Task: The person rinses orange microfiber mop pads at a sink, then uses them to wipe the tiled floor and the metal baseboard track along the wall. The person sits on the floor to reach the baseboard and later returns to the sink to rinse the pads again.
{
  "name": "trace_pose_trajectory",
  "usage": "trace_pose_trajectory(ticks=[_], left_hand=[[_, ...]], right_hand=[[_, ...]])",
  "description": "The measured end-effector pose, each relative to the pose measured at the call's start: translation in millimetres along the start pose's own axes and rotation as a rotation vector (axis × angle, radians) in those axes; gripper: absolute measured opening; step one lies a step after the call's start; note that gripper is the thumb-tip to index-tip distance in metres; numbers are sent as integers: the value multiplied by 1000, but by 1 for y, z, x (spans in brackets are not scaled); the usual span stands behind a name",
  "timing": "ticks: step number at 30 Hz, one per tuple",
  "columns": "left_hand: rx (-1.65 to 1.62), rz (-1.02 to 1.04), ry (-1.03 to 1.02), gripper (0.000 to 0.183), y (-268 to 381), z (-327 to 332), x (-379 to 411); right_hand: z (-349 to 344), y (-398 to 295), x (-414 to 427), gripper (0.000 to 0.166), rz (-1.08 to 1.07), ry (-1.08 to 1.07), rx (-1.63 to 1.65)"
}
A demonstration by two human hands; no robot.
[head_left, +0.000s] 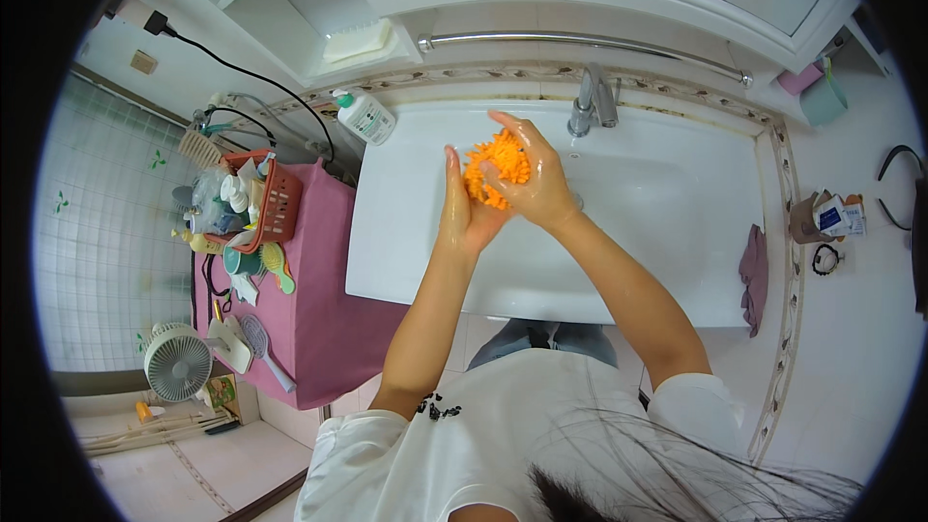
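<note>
Both my hands look wet and are raised over the left part of a white washbasin [681, 232]. Between them is an orange ball-like thing [500, 163] with soft, shaggy nubs; what exactly it is, I cannot tell. My right hand [540, 177] grips it from the right, with the thumb lying across its front. The palm of my left hand [467, 210] supports it from the left and below, fingers stretched upward. Behind my hands, a chrome faucet [593, 101] stands at the basin's back edge. A white pump bottle [366, 118] stands at the back left corner.
To the left, a pink-covered table [326, 333] bears a red plastic basket [279, 210] of bottles, hairbrushes and a white fan [177, 362]. A purple cloth [754, 279] hangs over the basin's right edge. A chrome towel rail [580, 38] runs below the mirror cabinet.
</note>
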State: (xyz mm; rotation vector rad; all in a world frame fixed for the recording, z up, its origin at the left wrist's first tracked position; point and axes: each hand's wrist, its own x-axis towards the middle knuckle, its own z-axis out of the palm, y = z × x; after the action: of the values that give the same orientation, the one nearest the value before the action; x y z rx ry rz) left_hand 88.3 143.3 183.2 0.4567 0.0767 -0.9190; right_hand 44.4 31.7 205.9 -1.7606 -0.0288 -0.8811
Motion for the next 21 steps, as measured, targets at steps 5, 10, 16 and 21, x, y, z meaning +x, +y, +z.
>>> trace_pose_trajectory(ticks=[5, 10, 16, 21], left_hand=[[295, 584, 166, 22, 10, 43, 16], [1054, 1291, -139, 19, 13, 106, 8], [1724, 1620, -691, 30, 33, 150, -2], [1843, 1512, -1055, 28, 20, 166, 0]], right_hand=[[9, -3, 22, 13, 246, 259, 514], [-11, -35, 56, 12, 655, 234, 1245], [-41, -52, 91, 14, 938, -287, 1153], [-51, -59, 109, 22, 904, -646, 987]])
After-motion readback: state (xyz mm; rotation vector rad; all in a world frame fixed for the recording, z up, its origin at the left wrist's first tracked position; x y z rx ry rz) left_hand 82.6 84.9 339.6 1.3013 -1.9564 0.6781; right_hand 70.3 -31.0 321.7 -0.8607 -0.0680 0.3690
